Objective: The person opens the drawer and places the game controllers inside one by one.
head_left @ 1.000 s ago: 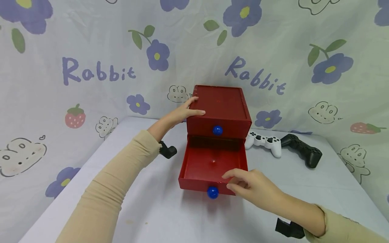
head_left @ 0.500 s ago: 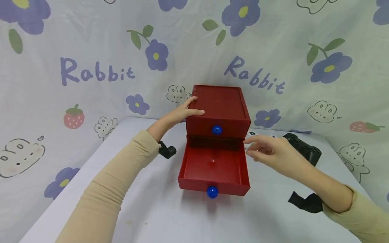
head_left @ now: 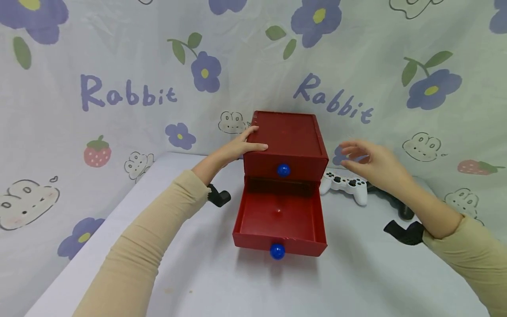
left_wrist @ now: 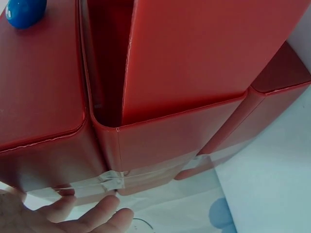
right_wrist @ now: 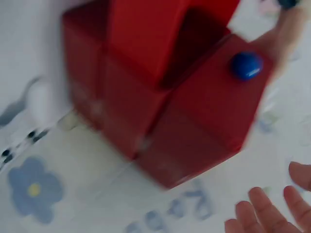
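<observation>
A red drawer cabinet [head_left: 287, 134] stands at the back centre of the table. Its top drawer is closed, with a blue knob [head_left: 283, 170]; below it a pulled-out drawer [head_left: 261, 218] shows a bare floor and another blue knob [head_left: 277, 251]. My left hand [head_left: 237, 145] rests on the cabinet's upper left edge; the left wrist view shows its extended fingers [left_wrist: 97, 213] by the cabinet. Off to the right, my right hand [head_left: 372, 165] hovers in the air, fingers loosely bent and holding nothing. It is apart from the cabinet, above the white game controller [head_left: 344, 185].
Beside the white controller lies a black game controller [head_left: 404, 210], partly hidden by my right forearm. A patterned curtain [head_left: 130, 53] hangs close behind the cabinet. The white tabletop [head_left: 206, 264] extends in front. Black straps [head_left: 408, 233] hang from my wrists.
My right hand has moved from the pulled-out drawer's front right corner up and to the right, away from the cabinet. My left hand and the drawer stay where they were.
</observation>
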`<state>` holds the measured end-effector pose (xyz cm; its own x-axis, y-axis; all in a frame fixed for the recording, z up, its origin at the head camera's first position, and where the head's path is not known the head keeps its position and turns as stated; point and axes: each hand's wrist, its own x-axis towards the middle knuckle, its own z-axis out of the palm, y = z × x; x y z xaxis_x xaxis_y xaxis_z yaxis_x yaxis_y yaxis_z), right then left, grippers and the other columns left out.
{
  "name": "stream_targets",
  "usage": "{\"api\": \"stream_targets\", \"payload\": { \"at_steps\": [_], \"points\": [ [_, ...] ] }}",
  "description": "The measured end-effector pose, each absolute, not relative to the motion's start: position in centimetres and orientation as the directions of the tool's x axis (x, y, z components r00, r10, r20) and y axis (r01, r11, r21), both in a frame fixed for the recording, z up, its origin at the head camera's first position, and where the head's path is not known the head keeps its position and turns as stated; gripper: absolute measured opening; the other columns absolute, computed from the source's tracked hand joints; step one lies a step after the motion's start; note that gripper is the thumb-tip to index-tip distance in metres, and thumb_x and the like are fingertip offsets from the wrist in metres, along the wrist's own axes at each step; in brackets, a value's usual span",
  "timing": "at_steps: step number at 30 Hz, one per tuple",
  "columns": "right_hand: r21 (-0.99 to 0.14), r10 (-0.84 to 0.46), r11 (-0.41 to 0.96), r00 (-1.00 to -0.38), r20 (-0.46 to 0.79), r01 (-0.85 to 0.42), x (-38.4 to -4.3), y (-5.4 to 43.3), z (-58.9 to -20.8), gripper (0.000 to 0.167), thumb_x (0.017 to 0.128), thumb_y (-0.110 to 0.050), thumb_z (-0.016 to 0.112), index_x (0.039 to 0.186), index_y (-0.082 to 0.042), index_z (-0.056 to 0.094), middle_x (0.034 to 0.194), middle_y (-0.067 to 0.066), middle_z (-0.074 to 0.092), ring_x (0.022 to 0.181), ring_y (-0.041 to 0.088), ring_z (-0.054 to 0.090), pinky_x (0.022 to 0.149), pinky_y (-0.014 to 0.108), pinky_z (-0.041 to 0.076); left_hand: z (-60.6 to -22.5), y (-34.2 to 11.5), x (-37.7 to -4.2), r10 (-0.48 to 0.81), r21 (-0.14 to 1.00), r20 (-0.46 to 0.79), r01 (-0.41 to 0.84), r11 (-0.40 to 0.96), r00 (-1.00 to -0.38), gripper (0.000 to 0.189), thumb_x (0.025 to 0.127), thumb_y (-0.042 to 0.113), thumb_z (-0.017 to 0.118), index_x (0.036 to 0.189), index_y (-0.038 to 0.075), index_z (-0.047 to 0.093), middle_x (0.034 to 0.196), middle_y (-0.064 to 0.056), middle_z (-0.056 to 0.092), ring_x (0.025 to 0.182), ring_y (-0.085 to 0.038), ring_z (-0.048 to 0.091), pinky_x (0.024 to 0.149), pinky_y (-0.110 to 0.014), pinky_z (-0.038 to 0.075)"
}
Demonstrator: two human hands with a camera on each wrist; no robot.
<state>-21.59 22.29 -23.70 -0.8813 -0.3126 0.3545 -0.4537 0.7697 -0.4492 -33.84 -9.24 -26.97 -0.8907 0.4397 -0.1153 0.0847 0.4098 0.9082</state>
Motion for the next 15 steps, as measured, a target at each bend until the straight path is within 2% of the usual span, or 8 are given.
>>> {"api": "stream_targets", "payload": {
  "at_steps": [4,15],
  "points": [
    [-0.469,-0.306,0.769,-0.894,0.329,-0.435,-24.1,23.9,-24.4,0.042,0.086,-0.013,0.063,0.125,-0.001,0.051,0.113,0.023,0.060,0.102,0.035,0.055,0.084,0.049,0.043,-27.0,-9.2,-34.0,0.442,0.910,-0.113,0.085,0.406,-0.890,0.077,0.084,0.037,0.058,0.146,0.027,0.013,0.149,-0.006,0.015,0.130,-0.026,0.025,0.104,-0.051,0.027],
    [-0.468,-0.341,0.809,-0.933,0.117,-0.354,-28.5,26.6,-27.0,0.063,0.084,-0.024,0.066,0.136,-0.004,0.037,0.130,0.026,0.046,0.119,0.043,0.042,0.091,0.060,0.035,-27.0,-9.3,-34.0,0.449,0.909,-0.109,0.093,0.406,-0.887,0.077,0.084,0.035,0.058,0.146,0.025,0.013,0.148,-0.007,0.015,0.130,-0.027,0.025,0.103,-0.051,0.028]
  ]
}}
